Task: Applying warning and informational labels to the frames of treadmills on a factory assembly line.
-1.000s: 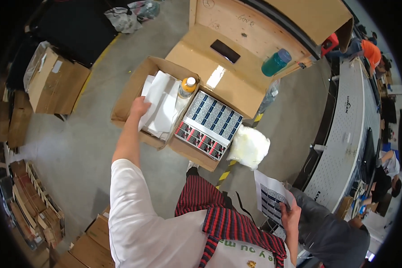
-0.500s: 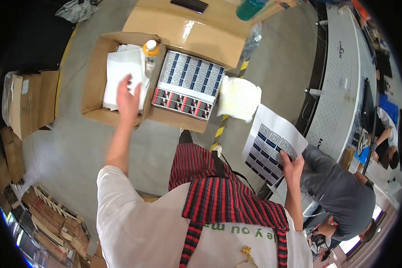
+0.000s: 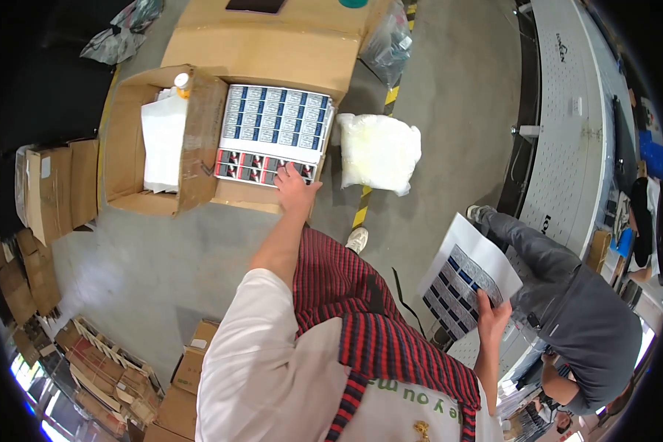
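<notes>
My left hand (image 3: 296, 188) reaches over the near edge of a stack of printed label sheets (image 3: 274, 118) in an open cardboard box. Its fingers are spread and rest on or just over the red and black row of prints; whether they press on it I cannot tell. At the right, my right hand (image 3: 493, 318) grips the lower right edge of one sheet of labels (image 3: 449, 289), white with blue and grey printed blocks. That sheet hangs tilted in the air, apart from the box.
Left of the stack, a cardboard box (image 3: 127, 140) holds white paper (image 3: 163, 140) and a bottle with a white cap (image 3: 182, 82). A white wrapped bundle (image 3: 380, 152) lies on the floor. A person in grey (image 3: 578, 324) bends beside a long white machine (image 3: 549, 147) at right.
My left hand has moved right, from over the white paper to the near edge of the label stack. My right hand still holds its sheet. The view has shifted.
</notes>
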`<state>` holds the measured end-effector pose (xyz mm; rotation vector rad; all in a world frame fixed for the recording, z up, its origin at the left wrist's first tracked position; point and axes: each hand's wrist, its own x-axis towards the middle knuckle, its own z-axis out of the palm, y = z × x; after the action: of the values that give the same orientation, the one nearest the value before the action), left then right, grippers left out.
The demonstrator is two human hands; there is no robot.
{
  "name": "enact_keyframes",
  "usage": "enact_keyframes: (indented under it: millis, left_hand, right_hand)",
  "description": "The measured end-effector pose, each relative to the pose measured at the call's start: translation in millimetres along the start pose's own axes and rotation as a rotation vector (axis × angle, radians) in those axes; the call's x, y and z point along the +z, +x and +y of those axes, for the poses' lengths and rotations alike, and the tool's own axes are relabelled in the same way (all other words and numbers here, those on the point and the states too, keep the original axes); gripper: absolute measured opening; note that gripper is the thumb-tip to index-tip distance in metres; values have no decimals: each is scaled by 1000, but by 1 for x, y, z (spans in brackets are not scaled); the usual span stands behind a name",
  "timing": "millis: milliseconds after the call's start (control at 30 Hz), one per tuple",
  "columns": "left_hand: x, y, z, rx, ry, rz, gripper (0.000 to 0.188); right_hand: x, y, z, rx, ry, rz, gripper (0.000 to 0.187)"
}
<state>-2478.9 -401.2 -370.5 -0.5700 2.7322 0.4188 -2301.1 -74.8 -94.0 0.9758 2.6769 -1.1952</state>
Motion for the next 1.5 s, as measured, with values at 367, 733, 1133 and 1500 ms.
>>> enact_keyframes:
  millis: [367, 733, 1133, 1500]
  left_hand:
    - [-1, 22, -35, 135, -124, -155, 49]
    - [-16, 8, 13, -58, 255, -85, 81]
    - [-29, 29, -58, 95, -235, -54, 15]
    - [-59, 52, -72, 176, -306, -145, 51]
  right_hand:
    - [-16, -21, 32, 188, 117, -1, 25]
    - [38, -21, -29, 100, -84, -121, 25]
    - [67, -11, -64, -115, -56, -179, 20]
    - [91, -20, -93, -117, -156, -235, 31]
